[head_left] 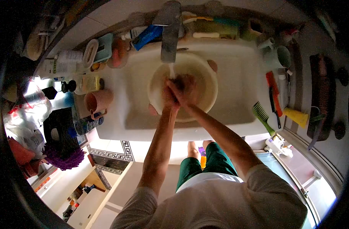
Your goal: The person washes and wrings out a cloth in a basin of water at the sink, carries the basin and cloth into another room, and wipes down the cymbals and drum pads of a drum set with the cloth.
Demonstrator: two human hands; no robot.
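Water runs from a grey faucet (170, 45) onto my two hands, which are pressed together over a round pale basin (207, 86). The basin stands in a white rectangular sink (235, 91). My left hand (170, 93) is against my right hand (187, 89), and the two overlap at the palms and fingers. Both look closed around each other. Whether anything lies between them is hidden in shadow and blur.
On the left rim are a pink mug (99, 101), a soap dish (91, 53) and bottles. Behind the faucet lies a blue tube (147, 37). A green comb (263, 117), an orange comb (272, 89), a yellow tube (296, 117) and a cup (282, 57) are at right.
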